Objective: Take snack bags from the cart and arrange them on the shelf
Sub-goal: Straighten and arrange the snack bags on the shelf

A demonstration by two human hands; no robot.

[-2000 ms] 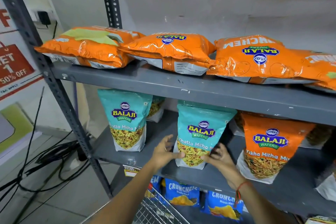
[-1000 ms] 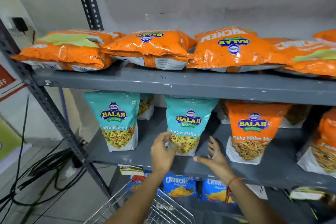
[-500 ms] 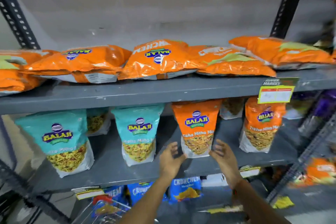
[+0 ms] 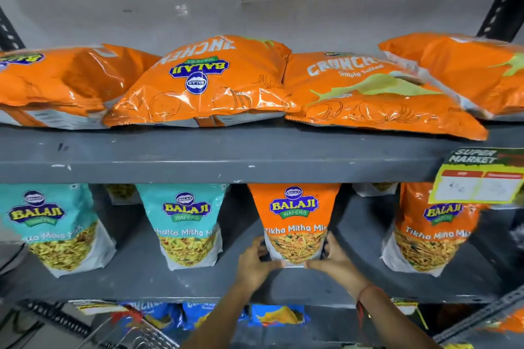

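Note:
An orange Tikha Mitha Mix bag [image 4: 295,218] stands upright on the middle shelf [image 4: 312,283]. My left hand [image 4: 253,262] grips its lower left edge and my right hand [image 4: 334,259] grips its lower right edge. Two teal Khatta Mitha bags [image 4: 187,224] [image 4: 54,227] stand to the left, and another orange mix bag [image 4: 433,229] stands to the right. The wire cart [image 4: 133,331] shows at the bottom left, its contents hidden.
Several orange wafer bags [image 4: 204,79] lie flat on the upper shelf [image 4: 215,159]. A yellow price tag [image 4: 479,178] hangs from that shelf's edge on the right. Blue snack bags [image 4: 278,316] sit on the shelf below. More bags stand behind the front row.
My view and both hands have shifted right, from the teal bag to the orange mix bag. The hands, open half a second ago, now clasp that bag's lower sides.

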